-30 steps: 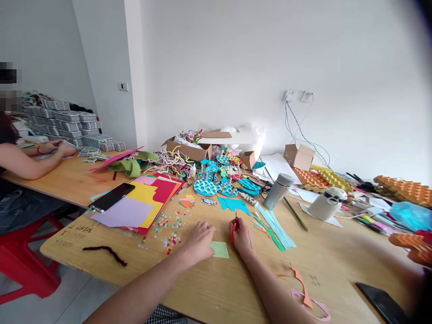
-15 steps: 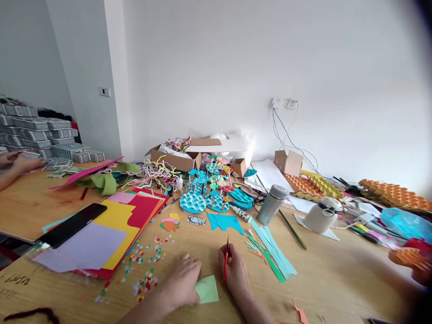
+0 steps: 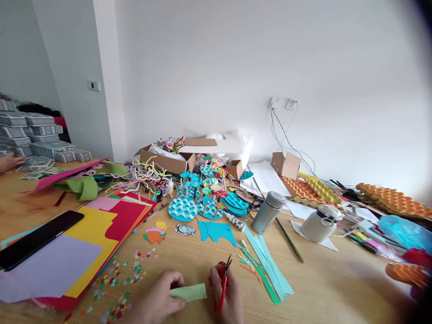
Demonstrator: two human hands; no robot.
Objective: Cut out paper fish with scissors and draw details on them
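A light green piece of paper [image 3: 191,292] is pinched between the thumb and fingers of my left hand [image 3: 164,292], at the lower middle. Just right of it, my right hand [image 3: 227,294] holds red-handled scissors [image 3: 222,288], their dark blades pointing up and slightly parted. The scissors and the paper are apart. Beyond my hands lie blue paper pieces [image 3: 217,231], a small printed drawing [image 3: 185,229] and orange, pink and yellow paper shapes [image 3: 155,233]. Several thin paper strips [image 3: 251,263] are to the right of my right hand.
Coloured sheets [image 3: 79,256] and a black phone [image 3: 40,236] lie left. Small paper dots [image 3: 118,279] are scattered nearby. Behind are wavy blue discs [image 3: 182,209], a grey bottle [image 3: 268,213] and a white cup [image 3: 320,224]. Another person's hand [image 3: 11,162] shows far left.
My left hand has lifted the green paper, which now shows as a narrower band. My right hand has turned the scissors, and their blades have parted. The view has shifted right.
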